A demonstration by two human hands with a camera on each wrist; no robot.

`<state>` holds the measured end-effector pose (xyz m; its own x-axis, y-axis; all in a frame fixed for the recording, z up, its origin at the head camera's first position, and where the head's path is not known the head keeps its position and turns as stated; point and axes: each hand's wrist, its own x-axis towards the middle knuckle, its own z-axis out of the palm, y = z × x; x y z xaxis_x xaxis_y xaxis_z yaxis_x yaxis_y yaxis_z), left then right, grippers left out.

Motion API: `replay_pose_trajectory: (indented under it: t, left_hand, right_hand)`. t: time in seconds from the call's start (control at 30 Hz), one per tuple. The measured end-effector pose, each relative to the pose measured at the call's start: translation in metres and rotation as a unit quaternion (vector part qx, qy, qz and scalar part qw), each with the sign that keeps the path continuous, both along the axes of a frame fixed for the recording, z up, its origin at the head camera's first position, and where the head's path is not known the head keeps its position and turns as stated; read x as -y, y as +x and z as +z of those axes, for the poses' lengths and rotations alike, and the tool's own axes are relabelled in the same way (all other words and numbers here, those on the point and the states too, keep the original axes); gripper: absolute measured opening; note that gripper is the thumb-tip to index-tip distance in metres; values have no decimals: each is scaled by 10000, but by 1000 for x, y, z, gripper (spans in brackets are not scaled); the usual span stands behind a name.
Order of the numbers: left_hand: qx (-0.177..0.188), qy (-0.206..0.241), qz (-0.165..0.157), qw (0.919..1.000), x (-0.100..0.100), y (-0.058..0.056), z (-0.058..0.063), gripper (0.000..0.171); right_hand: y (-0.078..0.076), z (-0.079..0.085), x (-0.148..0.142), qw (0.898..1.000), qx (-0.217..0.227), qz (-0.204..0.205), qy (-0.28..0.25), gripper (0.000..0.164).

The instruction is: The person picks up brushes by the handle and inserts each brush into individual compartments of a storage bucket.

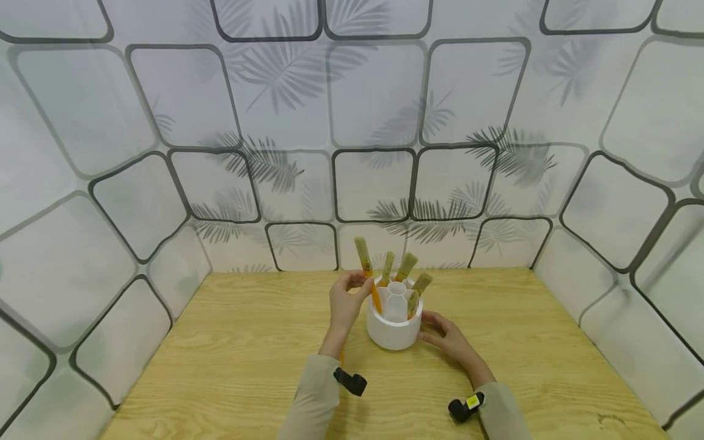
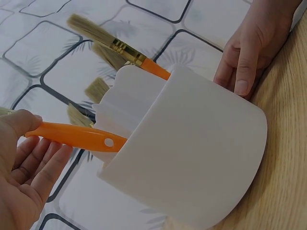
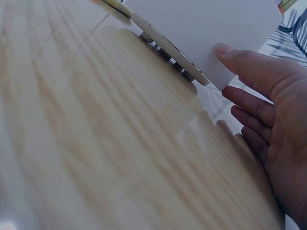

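My left hand (image 1: pixel 346 302) pinches the orange handle of a paintbrush (image 1: pixel 363 255) between thumb and fingers. Bristles point up, and the handle's lower end (image 2: pixel 115 142) is inside the rim of a white round holder (image 1: pixel 392 335). Several more orange-handled brushes (image 1: pixel 407 267) stand in the holder, bristles up, around its raised centre post (image 1: pixel 396 300). Against the holder's right side rests my right hand (image 1: pixel 448 336). In the right wrist view its thumb (image 3: pixel 235 55) lies on the white wall with the fingers loosely bent below.
The holder stands on a wood-grain tabletop (image 1: pixel 247 348). Patterned cloth walls (image 1: pixel 374 183) rise behind and at both sides. Something orange (image 1: pixel 342 356) shows beside the left wrist, mostly hidden by the arm. A brush end (image 3: pixel 116 7) shows past the holder in the right wrist view.
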<state>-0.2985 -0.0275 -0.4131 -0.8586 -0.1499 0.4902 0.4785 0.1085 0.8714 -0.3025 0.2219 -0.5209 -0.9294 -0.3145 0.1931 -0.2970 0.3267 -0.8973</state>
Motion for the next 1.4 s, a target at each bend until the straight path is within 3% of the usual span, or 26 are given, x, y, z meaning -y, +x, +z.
replay_pose_trajectory:
  t: [0.6,0.8,1.1,1.3,1.4]
  left_hand:
    - [-73,-249,-16,9997,-3,-1,-6,20]
    - [-8,-333,-118,9994,-5,1,-6,21]
    - [232,-294,-114,9992,-5,-20,-33,23]
    - [216,-345,-80,9991,-6,-22,-36,22]
    - [194,-382,-137,9990,-6,-15,-29,22]
  right_hand:
    - [0,-1,0,9999,-95,43,8,52]
    - [-8,-13,-3,9999,-128,20,26,52]
    - [-19,-34,-8,9998,-187,-40,92,54]
    - [-19,-32,-9,9997,-201,-59,126,54]
    - [-16,-29,-8,9998,-138,-55,110,54]
